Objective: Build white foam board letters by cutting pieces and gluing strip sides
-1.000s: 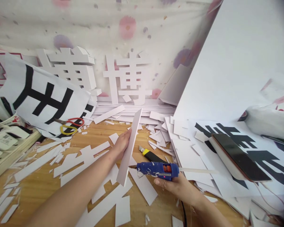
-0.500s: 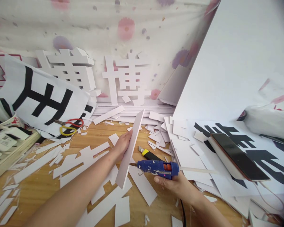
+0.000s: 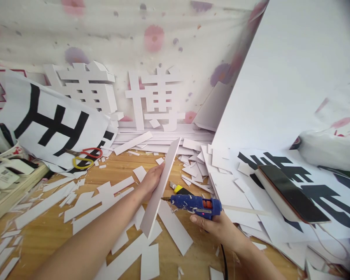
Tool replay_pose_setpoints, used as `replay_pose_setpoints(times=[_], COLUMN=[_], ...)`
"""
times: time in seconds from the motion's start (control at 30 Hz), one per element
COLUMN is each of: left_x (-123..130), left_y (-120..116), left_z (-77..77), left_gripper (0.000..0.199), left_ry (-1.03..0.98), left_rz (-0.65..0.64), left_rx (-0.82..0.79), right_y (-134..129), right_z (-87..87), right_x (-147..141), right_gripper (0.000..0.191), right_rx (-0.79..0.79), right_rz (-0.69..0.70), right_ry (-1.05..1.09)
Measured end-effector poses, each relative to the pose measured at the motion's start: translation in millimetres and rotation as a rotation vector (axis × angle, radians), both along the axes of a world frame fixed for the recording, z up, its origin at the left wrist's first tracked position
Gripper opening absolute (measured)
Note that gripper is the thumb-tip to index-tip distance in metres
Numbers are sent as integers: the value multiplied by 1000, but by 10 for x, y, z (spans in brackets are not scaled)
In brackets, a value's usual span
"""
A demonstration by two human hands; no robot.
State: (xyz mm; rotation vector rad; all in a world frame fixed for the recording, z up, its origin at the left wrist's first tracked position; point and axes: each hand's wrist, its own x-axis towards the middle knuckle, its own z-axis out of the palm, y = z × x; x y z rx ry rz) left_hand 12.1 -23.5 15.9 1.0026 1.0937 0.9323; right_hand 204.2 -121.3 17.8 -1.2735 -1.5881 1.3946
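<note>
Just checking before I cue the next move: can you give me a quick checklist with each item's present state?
1. White strip held in the left hand: ok, gripped and tilted.
2. Glue gun held in the right hand: ok, nozzle pointing toward the strip.
3. Glue stick in place: ok, protruding from the gun's rear.
4. Red light on the gun lit: ok.
5. Nozzle touching the strip: cannot tell.
6. Utility knife well clear: not ok, partly hidden behind the gun.
</note>
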Motion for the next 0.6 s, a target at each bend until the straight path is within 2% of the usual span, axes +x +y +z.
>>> replay_pose_setpoints(times=[0.13, 0.27, 0.6], left_x=[-5, 2, -4], left_y=[-3, -23, -40], left_z=[18, 56, 84], left_gripper=[49, 50, 58], left_ry=[20, 14, 40], left_rz=[-42, -73, -88], left_rx=[72, 65, 53], right_y=[10, 2, 2], right_z=[-80, -143, -122], right_x=[20, 33, 20], right_gripper=[44, 45, 40], right_rx=[-17, -34, -7], right_rz=[-28, -79, -134], right_ry=[31, 55, 11])
